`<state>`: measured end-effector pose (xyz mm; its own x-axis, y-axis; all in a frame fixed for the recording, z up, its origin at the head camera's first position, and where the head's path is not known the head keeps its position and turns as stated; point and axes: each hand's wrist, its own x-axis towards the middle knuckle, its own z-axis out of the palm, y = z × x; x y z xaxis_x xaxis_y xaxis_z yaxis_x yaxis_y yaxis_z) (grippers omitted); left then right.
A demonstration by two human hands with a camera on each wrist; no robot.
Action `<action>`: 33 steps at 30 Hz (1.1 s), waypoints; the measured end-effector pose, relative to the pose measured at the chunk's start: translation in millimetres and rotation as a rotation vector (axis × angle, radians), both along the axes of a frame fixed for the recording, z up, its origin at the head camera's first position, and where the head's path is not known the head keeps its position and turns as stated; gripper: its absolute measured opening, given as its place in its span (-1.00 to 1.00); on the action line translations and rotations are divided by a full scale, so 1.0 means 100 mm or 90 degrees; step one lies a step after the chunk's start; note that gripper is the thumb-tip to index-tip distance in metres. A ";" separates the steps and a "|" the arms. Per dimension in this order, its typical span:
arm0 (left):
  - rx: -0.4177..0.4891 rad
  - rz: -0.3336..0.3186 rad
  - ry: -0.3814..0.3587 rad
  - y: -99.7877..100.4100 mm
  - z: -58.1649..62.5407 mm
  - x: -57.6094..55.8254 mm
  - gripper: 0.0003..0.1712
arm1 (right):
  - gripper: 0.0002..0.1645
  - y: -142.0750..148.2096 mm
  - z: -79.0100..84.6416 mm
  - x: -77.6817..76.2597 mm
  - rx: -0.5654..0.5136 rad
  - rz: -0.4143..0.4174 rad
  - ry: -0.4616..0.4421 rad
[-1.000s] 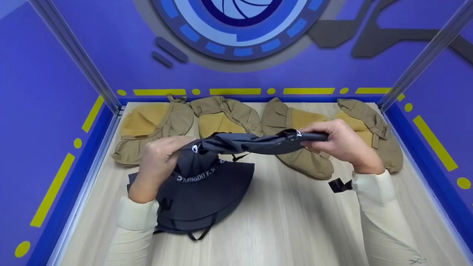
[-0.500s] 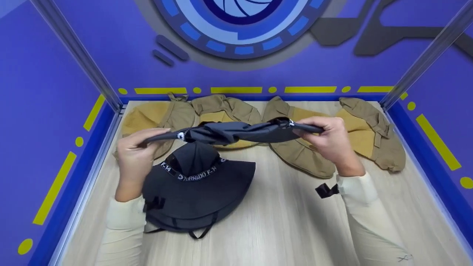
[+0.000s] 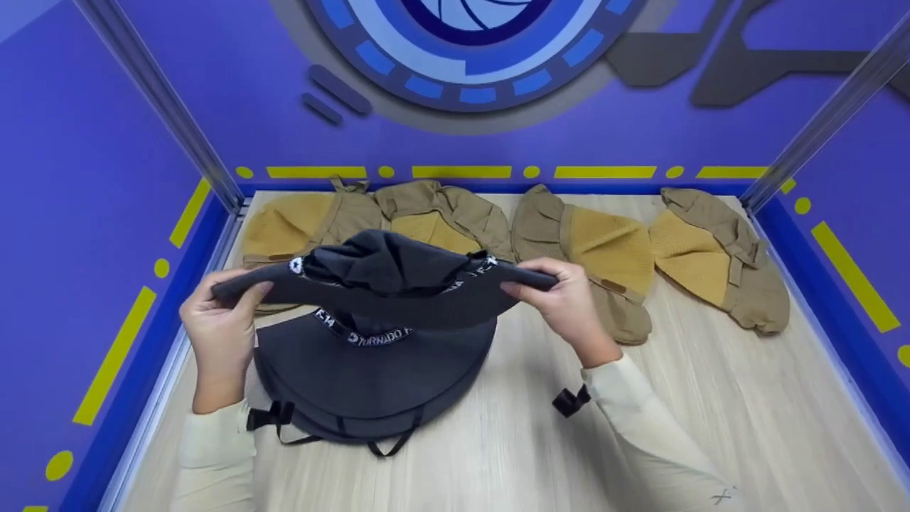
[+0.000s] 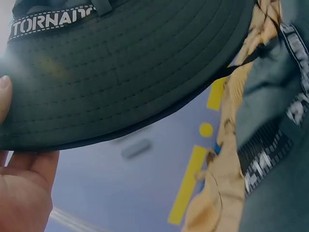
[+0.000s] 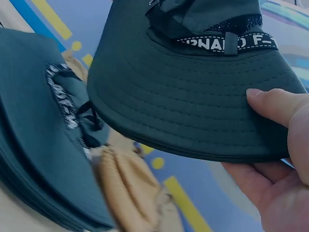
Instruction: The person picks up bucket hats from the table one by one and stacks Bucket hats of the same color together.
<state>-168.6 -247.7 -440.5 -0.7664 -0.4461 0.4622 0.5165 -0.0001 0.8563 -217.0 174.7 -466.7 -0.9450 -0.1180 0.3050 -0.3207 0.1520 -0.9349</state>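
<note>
Both hands hold up a dark bucket hat (image 3: pixel 391 263) by opposite sides of its brim, its crumpled crown facing up. At the brim's left end the left hand (image 3: pixel 220 320) pinches with the thumb on top. The right hand (image 3: pixel 561 306) grips the other end; in the right wrist view its thumb (image 5: pixel 270 104) lies on the stitched brim and its fingers are underneath. White lettering runs along the hat's band (image 5: pixel 212 44). Below the held hat, a stack of similar dark hats (image 3: pixel 377 384) lies on the table, its top crown partly hidden.
Along the back wall lie tan and mustard hats: one at far left (image 3: pixel 291 227), one beside it (image 3: pixel 434 227), one right of centre (image 3: pixel 608 249), one at far right (image 3: pixel 711 256). Blue-purple panels enclose the wooden table (image 3: pixel 533 441). Black straps dangle from the stack.
The held hat has moved left and tilted, so its brim and crown show more than the earlier edge-on view. Both hands have shifted left with it, the right one also lower.
</note>
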 end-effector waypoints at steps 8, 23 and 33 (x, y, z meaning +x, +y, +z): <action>0.048 0.048 -0.106 -0.10 -0.23 0.03 -0.62 | -0.54 -0.23 -0.31 -0.01 -0.074 0.007 -0.121; -0.177 0.111 -0.480 -0.24 -0.72 0.09 -0.45 | -0.48 -0.47 -0.86 0.04 0.114 -0.041 -0.163; -0.390 0.165 -0.535 -0.26 -0.94 0.10 -0.54 | -0.42 -0.56 -1.01 0.10 0.347 -0.110 -0.068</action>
